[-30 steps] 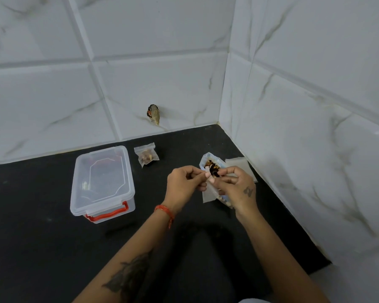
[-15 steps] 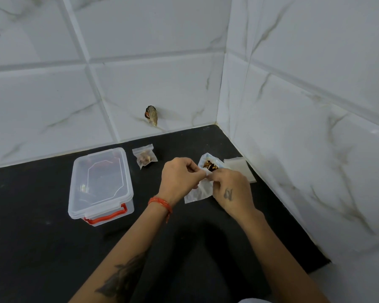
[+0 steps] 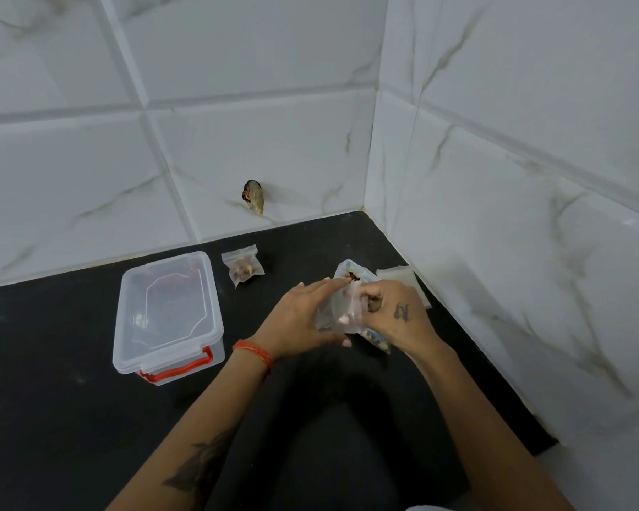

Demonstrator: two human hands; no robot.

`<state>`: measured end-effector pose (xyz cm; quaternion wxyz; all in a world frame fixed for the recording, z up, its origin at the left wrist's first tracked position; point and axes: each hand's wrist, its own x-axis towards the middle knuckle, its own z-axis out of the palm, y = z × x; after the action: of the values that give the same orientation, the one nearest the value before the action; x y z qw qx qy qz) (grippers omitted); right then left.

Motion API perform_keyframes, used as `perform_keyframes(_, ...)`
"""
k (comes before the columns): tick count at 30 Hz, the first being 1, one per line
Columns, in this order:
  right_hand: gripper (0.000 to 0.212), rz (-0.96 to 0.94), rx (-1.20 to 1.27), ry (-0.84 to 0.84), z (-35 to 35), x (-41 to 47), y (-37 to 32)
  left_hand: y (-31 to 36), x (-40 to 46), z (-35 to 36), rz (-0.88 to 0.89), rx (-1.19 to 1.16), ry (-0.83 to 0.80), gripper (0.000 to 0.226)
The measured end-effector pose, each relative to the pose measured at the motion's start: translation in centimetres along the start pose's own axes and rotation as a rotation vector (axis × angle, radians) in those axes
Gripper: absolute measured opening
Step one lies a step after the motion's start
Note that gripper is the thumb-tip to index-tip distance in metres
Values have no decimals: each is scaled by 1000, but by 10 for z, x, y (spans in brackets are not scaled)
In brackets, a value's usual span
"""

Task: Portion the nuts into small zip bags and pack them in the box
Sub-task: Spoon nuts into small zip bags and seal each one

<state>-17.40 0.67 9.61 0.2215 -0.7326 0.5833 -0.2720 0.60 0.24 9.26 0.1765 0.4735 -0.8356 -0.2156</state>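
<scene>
Both hands meet over the black surface [image 3: 52, 363] near the tiled corner. The left hand [image 3: 299, 319] holds a clear small zip bag [image 3: 338, 307], fingers fairly straight along it with the thumb underneath, while the right hand [image 3: 395, 315] curls its fingers at the bag's mouth. Just behind them stands an open nut packet [image 3: 353, 274] — dark pieces show at its top. To the left sits a lidded clear box [image 3: 166, 311] with a red handle, and a filled zip bag [image 3: 243, 269] lies just beside its far corner. A stack of empty bags [image 3: 397, 274] lies by the right wall.
</scene>
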Motion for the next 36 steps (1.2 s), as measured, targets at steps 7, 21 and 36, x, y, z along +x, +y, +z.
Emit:
perform_keyframes(7, 20, 18, -4, -48, -7, -5, -9, -2, -3, 12, -22, -210, -3, 78)
perform_keyframes(21, 11, 143, 183, -35, -2, 1, -2, -18, -2, 40, -27, -207, 169, 66)
perform_keyframes(36, 32, 479, -241, 38, -2, -4, 48, -43, -6, 71, -250, -431, 148, 73)
